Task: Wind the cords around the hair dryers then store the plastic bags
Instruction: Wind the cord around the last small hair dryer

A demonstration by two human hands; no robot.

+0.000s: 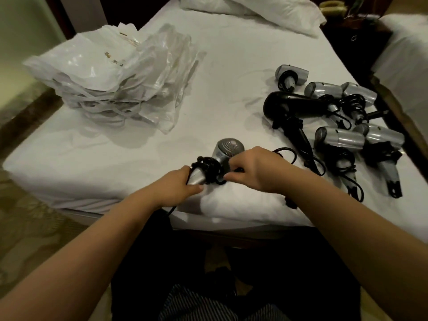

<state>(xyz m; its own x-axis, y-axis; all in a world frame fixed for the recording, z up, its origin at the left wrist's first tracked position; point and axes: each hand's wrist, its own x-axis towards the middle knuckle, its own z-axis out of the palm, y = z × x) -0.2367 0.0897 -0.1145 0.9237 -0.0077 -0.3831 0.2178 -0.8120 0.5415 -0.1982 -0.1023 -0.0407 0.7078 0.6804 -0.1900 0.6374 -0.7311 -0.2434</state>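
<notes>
Gripping the handle of a silver dryer [225, 150] near the bed's front edge, the left hand [178, 187] curls its fingers [188, 171] round the lower end of that handle, thumb stretched along the sheet side. Black cord [207, 166] is wrapped in several turns about the handle, just above that grip. The right hand [256, 169] sits beside it, knuckles up, its fingers pinching the cord at the base of the dryer's body; a loose loop of the same cord shows past the right hand, and another stretch trails off the bed below the left wrist. The dryer's rear grille faces up and away from the person.

The bed [231, 66] is covered by a white sheet. On its right side lies a cluster of other dryers: a black dryer [294, 105] with its cord around the handle, and five silver dryers [339, 139] around it, near the right edge, some touching one another, with dark cords tangled or wound among them. How tidily each cord is wound cannot be told.

On the far left of the bed a heap of white plastic bags [111, 72] lies stacked, well apart from the dryers. A white pillow [254, 10] rests at the far end.
</notes>
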